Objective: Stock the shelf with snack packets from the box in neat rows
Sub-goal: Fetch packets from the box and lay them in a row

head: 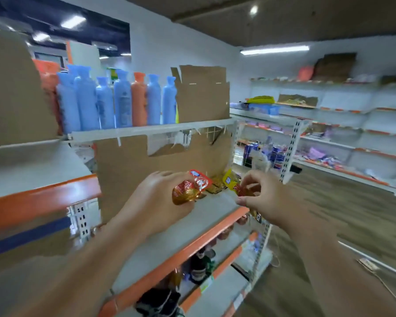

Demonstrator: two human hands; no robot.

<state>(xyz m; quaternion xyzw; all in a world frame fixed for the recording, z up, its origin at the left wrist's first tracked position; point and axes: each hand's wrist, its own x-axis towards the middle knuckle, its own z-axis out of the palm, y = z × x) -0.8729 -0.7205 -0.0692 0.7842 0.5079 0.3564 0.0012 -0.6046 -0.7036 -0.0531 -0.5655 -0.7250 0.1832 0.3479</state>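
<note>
Crinkly plastic and foil caught the light on the red and gold snack packet (pixel 186 191), which sat in the curled fingers of the left hand (pixel 160 197) at the centre of the frame, just above the grey shelf board with the orange front edge (pixel 192 227). To its right, the right hand (pixel 268 197) pinched a yellow and red snack packet (pixel 234 186) by its near edge, thumb against fingertips. Between the two hands a few gold packets (pixel 215 187) lay at the back of the board, against the torn brown cardboard sheet (pixel 128 170) — the start of a row, by the look of it.

Such packets looked light, soft and a little slippery. A squeeze on the belly might crush the contents, so a sealed edge seemed the better hold. They would probably slump unless leaned on one another.

Blue and orange plastic bottles (pixel 114 104) and an open cardboard box (pixel 204 97) stood on the white upper shelf (pixel 151 131), upper left to centre. Blue drink cans (pixel 274 154) showed at centre right, dark bottles (pixel 199 268) lower down. That upper shelf hung low over the board — little headroom for reaching in.
</note>
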